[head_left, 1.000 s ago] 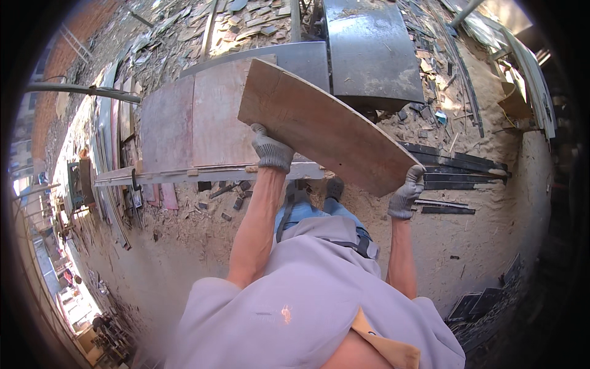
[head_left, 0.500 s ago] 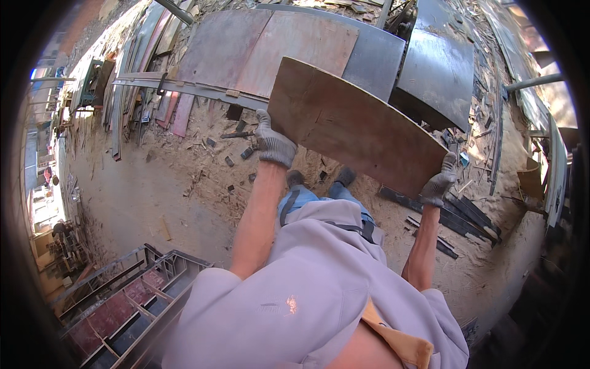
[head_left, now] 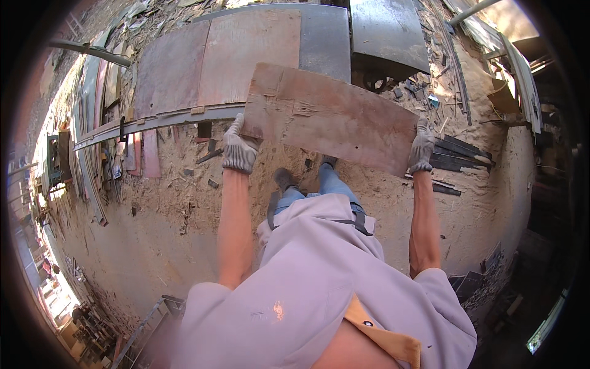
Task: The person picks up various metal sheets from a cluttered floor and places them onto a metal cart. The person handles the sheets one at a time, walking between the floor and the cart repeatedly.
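A worn, reddish-brown plywood board (head_left: pixel 332 117) hangs in front of me at waist height or so, its right end a little lower than its left. My left hand (head_left: pixel 239 149), in a grey knit glove, is closed on the board's left end. Gripping the opposite end is my gloved right hand (head_left: pixel 421 149), thumb up along the edge. Beyond the board lies a metal table (head_left: pixel 322 40), partly covered by reddish sheets (head_left: pixel 249 58). The board hides part of the table's near edge.
A long rail (head_left: pixel 163 120) with a black clamp (head_left: pixel 124 129) runs along the table's near side. Right of it stands a dark metal-topped unit (head_left: pixel 390 34). Dark strips (head_left: pixel 461 154) lie on the sandy, scrap-strewn ground at right. A metal frame (head_left: pixel 147 326) stands at lower left.
The board has swung leftward with both hands and tilted, so more of its broad face shows. My view has turned right; the lower-left frame has mostly slipped out.
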Available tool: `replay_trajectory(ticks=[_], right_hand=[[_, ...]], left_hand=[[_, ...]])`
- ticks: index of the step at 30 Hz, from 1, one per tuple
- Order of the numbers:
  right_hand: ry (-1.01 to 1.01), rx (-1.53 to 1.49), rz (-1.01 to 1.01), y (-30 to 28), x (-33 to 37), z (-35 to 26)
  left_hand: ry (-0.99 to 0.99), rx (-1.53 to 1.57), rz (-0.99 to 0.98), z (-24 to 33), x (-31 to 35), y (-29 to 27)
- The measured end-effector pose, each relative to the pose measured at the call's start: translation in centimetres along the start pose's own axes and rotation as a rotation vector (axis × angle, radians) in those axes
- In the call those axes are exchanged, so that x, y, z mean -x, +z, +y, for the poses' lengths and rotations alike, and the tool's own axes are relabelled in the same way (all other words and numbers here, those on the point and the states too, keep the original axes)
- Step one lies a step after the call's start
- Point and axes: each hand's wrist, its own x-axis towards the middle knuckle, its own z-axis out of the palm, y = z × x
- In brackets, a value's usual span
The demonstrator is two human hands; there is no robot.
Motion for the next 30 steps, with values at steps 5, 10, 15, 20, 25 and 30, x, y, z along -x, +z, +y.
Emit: replay_trajectory(ticks=[5, 10, 15, 20, 25, 30], right_hand=[[-0.051, 0.178, -0.004, -4.5, 0.3, -1.7], [-0.168, -0.032, 0.024, -6.2, -1.2, 0.9], [-0.079, -0.173, -0.085, -4.8, -1.2, 1.0], [-0.083, -0.131, -0.295, -4.0, -3.8, 0.0], [0.474, -0.337, -0.698, -2.8, -6.0, 1.9], [0.427, -0.597, -0.582, 1.4, -10.9, 7.5]], left_hand=[[0.112, -0.832, -0.182, 1.4, 1.6, 5.4], [0.485, -1.146, -0.02, -3.6, -1.1, 5.6], [0.476, -1.226, -0.06, -3.0, -6.5, 3.7], [0.204, -1.302, 0.128, -1.5, -15.3, 4.5], [0.347, -1.225, 0.109, -0.6, -18.0, 6.4], [0.346, -1.671, -0.036, -1.6, -18.1, 11.0]])
